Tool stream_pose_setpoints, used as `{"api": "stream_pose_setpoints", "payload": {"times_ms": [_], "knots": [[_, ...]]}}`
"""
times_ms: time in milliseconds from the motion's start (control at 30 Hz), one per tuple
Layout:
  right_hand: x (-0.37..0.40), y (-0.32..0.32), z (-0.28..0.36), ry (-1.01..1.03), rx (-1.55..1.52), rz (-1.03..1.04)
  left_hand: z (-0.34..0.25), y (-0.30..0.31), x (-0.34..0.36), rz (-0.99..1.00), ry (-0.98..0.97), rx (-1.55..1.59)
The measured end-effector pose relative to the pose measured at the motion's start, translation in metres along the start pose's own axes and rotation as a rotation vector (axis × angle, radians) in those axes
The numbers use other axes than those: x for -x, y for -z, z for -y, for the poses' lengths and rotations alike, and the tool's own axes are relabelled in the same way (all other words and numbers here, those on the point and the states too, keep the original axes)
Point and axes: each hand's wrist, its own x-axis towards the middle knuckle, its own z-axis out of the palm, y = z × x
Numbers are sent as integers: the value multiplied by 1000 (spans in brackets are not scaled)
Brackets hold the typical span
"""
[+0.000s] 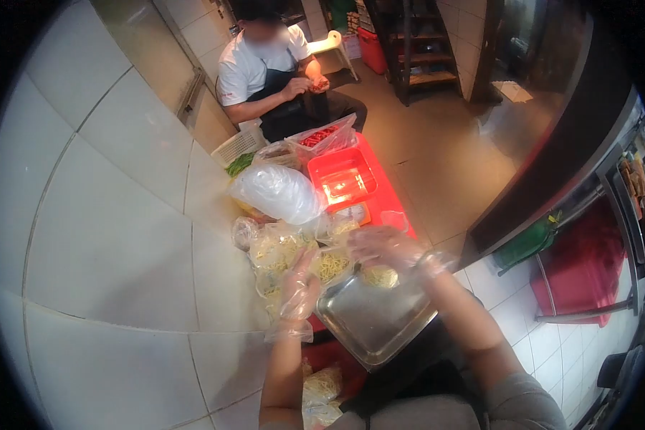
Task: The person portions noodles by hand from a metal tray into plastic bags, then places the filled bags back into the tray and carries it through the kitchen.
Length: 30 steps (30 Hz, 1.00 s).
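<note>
**Observed.** The left hand (299, 287), in a thin plastic glove, stands with its grip loosely spread. The fingertips rest against an open bag of noodles (330, 265) but do not close on it. The right hand (387, 247), also gloved, hovers curled just above 1 noodle portion (378, 276). Blur hides whether that grip pinches any strands. The portion lies at the far edge of a metal tray (373, 319), which sits tilted over the person's lap with a corner past the red tabletop (380, 204).

**Risks, as judged.**
1. The tray could slide or tip because its support looks partial, and the portion sits near the rim.
2. The bag could slump and spill, since only fingertips steady it among other crowded bags (276, 251).
3. The loose gloves could snag strands and drag them off the tray.
4. The red tub (342, 178) and large clear bag (276, 192) stand near, leaving little room for error.

A seated co-worker (265, 72) works well apart.
</note>
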Motion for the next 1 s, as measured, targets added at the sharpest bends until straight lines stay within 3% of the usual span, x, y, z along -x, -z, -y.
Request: {"api": "stream_pose_setpoints", "payload": {"times_ms": [33,100,200,267,300,400,467,567,667,700,767,800,900,1000], "knots": [[10,11,12,51,95,-51,-7,3,-1,-23,3,35],[28,25,35,150,288,-150,-29,3,-23,-8,-169,22],[2,67,6,400,559,-267,-70,-20,-63,88,-421,-58],[-4,74,-12,182,868,-247,-74,-53,-85,139,-577,-259],[-6,75,-22,70,1019,-234,-73,-65,-88,242,-569,-260],[-12,83,-47,308,1381,-149,-57,-88,-102,593,-497,-362],[18,66,-30,246,1448,-209,-43,-92,-111,901,-387,-556],[45,68,-28,136,1590,-177,-37,-62,-100,862,-505,-706],[62,91,-35,112,1591,-113,-50,-24,-87,764,-290,-543],[63,97,-37,119,1564,-102,-60,-17,-84,739,-366,-497],[59,88,-40,321,1512,-115,-77,-11,-78,685,-520,-396],[55,82,-42,422,1481,-123,-68,-23,-73,549,-724,-396],[43,70,-49,664,1613,-2,-106,-55,-57,638,-627,-66],[78,33,-18,900,1375,-6,-99,-81,-59,745,-613,-18]]}}
